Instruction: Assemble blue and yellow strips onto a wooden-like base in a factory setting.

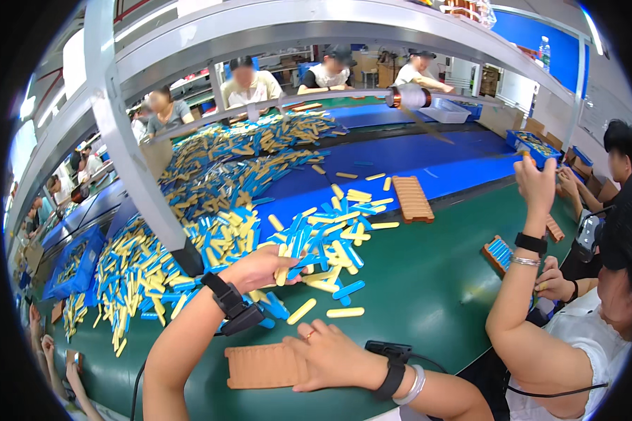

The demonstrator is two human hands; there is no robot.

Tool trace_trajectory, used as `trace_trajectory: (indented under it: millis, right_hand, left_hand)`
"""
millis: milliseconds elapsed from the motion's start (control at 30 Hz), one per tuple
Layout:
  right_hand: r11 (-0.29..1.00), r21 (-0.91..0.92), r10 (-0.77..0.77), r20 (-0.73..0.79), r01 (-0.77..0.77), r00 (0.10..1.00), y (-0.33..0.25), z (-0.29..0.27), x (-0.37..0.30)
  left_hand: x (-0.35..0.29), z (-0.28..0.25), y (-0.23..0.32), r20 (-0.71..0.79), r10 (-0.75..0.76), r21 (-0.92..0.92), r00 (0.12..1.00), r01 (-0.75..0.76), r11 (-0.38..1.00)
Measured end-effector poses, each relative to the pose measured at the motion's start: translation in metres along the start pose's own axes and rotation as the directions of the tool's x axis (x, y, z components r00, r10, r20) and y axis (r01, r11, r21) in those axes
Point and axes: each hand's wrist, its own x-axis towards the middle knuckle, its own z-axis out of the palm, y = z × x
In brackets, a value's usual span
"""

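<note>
My left hand (256, 268) reaches into the near edge of a pile of blue and yellow flat strips (330, 235) with rounded ends. Its fingers are closed on a few of them, a yellow strip (281, 270) among them. Lower down, my right hand (333, 356) grips the right end of a brown slotted tray (263, 366), which lies flat on the green table (428, 295). No strips show in the visible part of that tray. Two loose yellow strips (345, 312) lie between the tray and the pile.
A grey metal post (130, 140) stands at the left, its foot in the pile. Another brown tray (413, 199) lies beyond the pile. On the right a co-worker's raised arm (512, 288) is close by, beside a tray of blue strips (498, 254). A blue bin (81, 263) stands left.
</note>
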Motion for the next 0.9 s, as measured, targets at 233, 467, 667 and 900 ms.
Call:
trace_trajectory:
  millis: [233, 467, 667, 900]
  right_hand:
    - [1.000, 0.018, -0.013, 0.062, 0.012, 0.998, 0.001, -0.009, 0.005]
    - [0.997, -0.009, -0.072, 0.037, 0.072, 0.997, -0.010, -0.022, 0.007]
    - [0.828, 0.530, 0.155, 0.099, -0.184, 0.983, -0.070, -0.023, 0.063]
    - [0.431, 0.847, 0.274, 0.206, -0.312, 0.939, -0.076, 0.006, 0.103]
  left_hand:
    - [-0.094, -0.011, -0.029, -0.001, 0.072, -0.204, 0.997, -0.071, 0.976]
    - [-0.180, -0.004, -0.054, -0.128, 0.121, -0.167, 0.984, -0.142, 0.976]
    - [-0.221, -0.022, -0.085, -0.157, 0.112, -0.145, 0.981, -0.135, 0.980]
    - [-0.225, -0.030, -0.101, -0.157, 0.084, -0.032, 0.984, -0.090, 0.995]
